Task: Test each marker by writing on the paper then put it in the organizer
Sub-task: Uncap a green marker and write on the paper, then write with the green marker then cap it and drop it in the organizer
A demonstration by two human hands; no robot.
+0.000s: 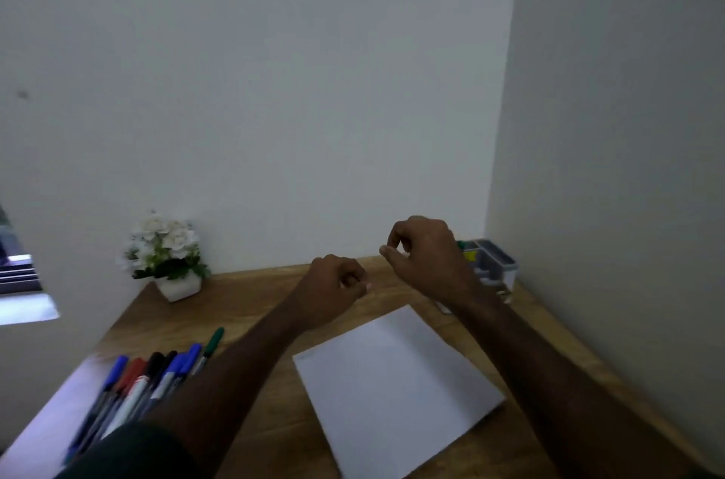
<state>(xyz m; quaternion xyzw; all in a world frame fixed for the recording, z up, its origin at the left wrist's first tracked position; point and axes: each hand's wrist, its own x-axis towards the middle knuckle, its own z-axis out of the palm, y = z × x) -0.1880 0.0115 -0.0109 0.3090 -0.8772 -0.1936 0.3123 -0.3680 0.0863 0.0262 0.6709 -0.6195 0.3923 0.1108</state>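
A blank white sheet of paper (pixel 396 388) lies on the wooden desk (pixel 243 313), right of centre. Several markers (pixel 149 380) with blue, red, black and green caps lie side by side at the desk's left edge. The clear organizer (pixel 494 264) stands in the far right corner, partly hidden behind my right hand. Both hands hover above the desk beyond the paper. My left hand (pixel 337 286) has its fingers curled and holds nothing that I can see. My right hand (pixel 423 255) is raised higher, fingers curled with thumb and forefinger apart, and no marker shows in it.
A small white pot of white flowers (pixel 166 258) stands at the back left by the wall. Walls close the desk at the back and right. A window sill (pixel 23 306) shows at far left. A green and yellow item sits in the organizer.
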